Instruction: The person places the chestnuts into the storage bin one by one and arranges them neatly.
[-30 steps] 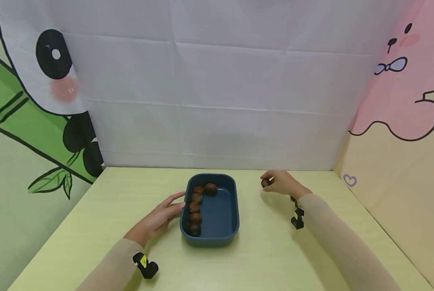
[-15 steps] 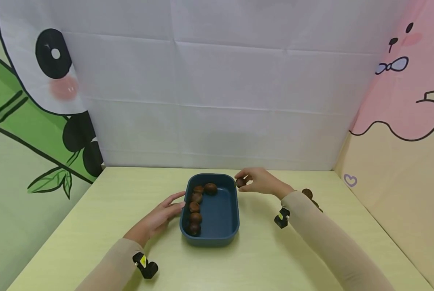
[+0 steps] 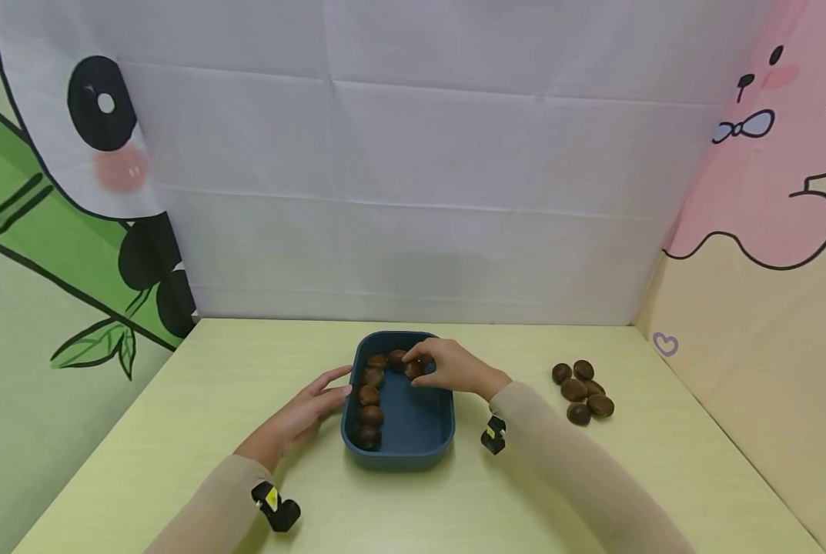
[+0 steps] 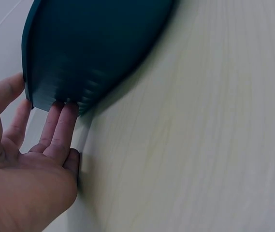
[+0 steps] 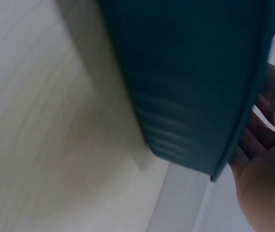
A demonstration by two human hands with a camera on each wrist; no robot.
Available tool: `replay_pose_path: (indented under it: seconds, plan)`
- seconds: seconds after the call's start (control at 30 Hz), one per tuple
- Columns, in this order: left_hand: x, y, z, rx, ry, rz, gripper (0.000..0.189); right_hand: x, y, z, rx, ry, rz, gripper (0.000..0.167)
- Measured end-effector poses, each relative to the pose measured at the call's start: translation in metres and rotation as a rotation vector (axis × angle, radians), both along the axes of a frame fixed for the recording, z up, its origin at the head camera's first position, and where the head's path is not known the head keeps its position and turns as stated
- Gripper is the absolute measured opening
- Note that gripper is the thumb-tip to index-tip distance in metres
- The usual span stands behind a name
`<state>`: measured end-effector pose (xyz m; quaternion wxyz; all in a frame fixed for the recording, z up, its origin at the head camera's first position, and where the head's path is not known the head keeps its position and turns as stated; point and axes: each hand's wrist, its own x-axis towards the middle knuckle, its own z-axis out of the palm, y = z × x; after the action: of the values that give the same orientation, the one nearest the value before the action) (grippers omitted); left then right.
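Note:
A blue rectangular bin stands on the table, with several brown chestnuts lined up along its left side and one more at the far end. Over the far right of the bin, my right hand pinches a chestnut between thumb and fingers. My left hand touches the bin's left side with extended fingers. In the left wrist view, fingertips of the left hand rest on the bin's wall. The right wrist view has the bin wall hiding the right hand's fingertips.
A loose cluster of several chestnuts lies on the table to the right, beyond the right forearm. A white cloth backdrop rises at the table's far edge, with printed panels on both sides.
The right hand has carried a chestnut leftward from beside the cluster into the bin, next to the far chestnut. The cluster has come into full view. The left hand has stayed put.

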<state>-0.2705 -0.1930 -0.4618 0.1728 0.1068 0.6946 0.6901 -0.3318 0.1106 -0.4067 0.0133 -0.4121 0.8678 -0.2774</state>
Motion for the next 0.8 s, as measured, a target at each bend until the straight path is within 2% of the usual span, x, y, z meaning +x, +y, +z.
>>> replay_pose_path:
  seconds: [0.27,0.53,0.8]
  plan:
    - [0.0,0.001,0.0,-0.003,-0.005,0.008,0.06,-0.002,-0.02,-0.011,0.062,0.036,-0.045,0.038]
    - [0.0,0.001,0.0,-0.004,-0.004,0.015,0.061,-0.007,-0.03,-0.013,0.09,0.034,-0.074,0.037]
    - [0.0,0.001,0.0,-0.005,-0.013,0.014,0.061,-0.007,-0.034,-0.014,0.161,0.032,-0.116,0.038]
